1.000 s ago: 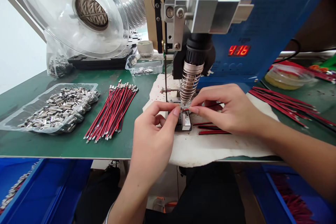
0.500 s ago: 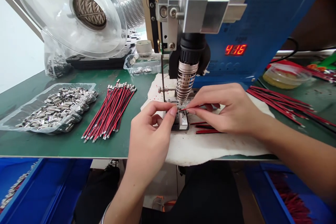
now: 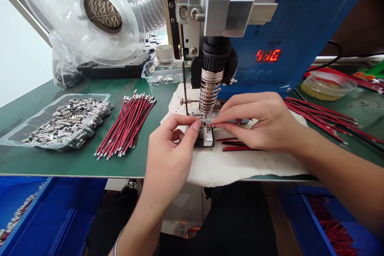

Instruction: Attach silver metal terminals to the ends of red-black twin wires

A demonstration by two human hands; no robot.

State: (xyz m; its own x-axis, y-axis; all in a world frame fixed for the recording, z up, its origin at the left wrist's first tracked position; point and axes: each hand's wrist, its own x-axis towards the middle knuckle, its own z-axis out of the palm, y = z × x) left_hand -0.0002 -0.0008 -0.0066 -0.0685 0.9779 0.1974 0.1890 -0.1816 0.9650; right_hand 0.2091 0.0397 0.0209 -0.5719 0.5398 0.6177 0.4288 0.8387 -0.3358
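My right hand (image 3: 261, 122) pinches a thin red wire (image 3: 211, 124) between thumb and fingers, its end at the small metal fixture (image 3: 208, 138). From the left, my left hand (image 3: 172, 152) reaches to the same fixture with thumb and index finger pressed together; what lies between them is too small to make out. Just above the fingertips points the soldering iron (image 3: 210, 88) with its coiled spring, mounted on the machine. Several red and black wires (image 3: 237, 144) lie on the white cloth (image 3: 222, 170) under my right hand.
On the left, a clear plastic tray (image 3: 16, 140) holds many small metal connectors, beside a bundle of red-black wires (image 3: 127, 124) with metal ends. The blue machine (image 3: 255, 76) with a red display stands behind. More wires (image 3: 318, 118) lie right. Blue bins (image 3: 72, 208) sit below the table edge.
My hands stay at the fixture with nearly the same grip. The right fingers have shifted slightly, and the whole view has moved a little.
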